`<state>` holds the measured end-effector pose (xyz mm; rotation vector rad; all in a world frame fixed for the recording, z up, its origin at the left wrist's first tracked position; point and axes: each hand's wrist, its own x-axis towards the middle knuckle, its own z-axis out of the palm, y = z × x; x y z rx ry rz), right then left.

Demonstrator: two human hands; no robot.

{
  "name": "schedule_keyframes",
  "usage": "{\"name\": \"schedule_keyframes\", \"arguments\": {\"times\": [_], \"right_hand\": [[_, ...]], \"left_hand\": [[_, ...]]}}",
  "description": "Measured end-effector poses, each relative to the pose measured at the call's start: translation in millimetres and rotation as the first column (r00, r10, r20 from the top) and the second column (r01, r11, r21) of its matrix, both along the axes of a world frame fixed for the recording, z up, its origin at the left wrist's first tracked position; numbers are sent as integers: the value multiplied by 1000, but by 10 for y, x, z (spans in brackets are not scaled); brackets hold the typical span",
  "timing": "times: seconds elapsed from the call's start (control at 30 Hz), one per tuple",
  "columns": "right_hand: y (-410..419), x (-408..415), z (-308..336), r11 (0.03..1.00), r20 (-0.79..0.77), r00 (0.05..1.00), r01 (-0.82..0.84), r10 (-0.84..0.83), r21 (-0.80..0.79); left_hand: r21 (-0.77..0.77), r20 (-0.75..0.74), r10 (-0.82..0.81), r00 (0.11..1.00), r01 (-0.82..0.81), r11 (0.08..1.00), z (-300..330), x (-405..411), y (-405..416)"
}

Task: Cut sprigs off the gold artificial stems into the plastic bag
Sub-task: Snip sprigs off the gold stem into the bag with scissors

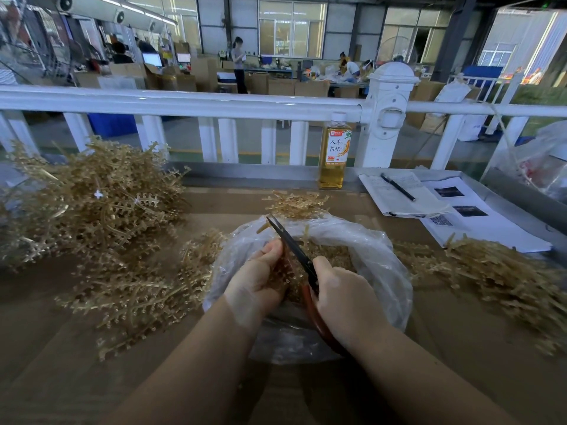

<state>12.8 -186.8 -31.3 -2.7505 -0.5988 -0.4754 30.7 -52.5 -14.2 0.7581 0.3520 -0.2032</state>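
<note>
A clear plastic bag (383, 271) lies open on the brown table, partly filled with cut gold sprigs (334, 256). Over its mouth, my left hand (260, 280) grips a gold stem (282, 271) in its fingers. My right hand (346, 299) holds red-handled scissors (294, 250), whose dark blades point up and away, with the tips slightly apart above the bag's far rim. A big heap of uncut gold stems (101, 204) lies at the left, and another pile (491, 271) at the right.
A bottle of amber drink (335, 154) stands at the table's back edge beside a white railing (214, 102). Papers with a pen (399, 188) lie at the back right. A small gold clump (294, 204) lies just behind the bag. People work far behind.
</note>
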Motion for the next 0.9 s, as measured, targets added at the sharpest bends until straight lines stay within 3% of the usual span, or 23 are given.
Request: {"name": "schedule_keyframes", "arguments": {"times": [0.2,0.33,0.5,0.9], "right_hand": [[-38,-23,15,997,-11,1000,-11,12,78],[-86,-45,39,980,-38,999,-17,25,200],[-108,-54,38,976,-14,999,-38,42,216],[-161,-80,-42,978,-11,995,-94,97,185]], "left_hand": [[-25,-16,32,999,-33,999,25,15,0],[-53,66,89,994,-86,995,46,60,97],[-68,96,214,972,-208,976,76,102,139],[-152,77,154,985,-141,978,96,78,180]]}}
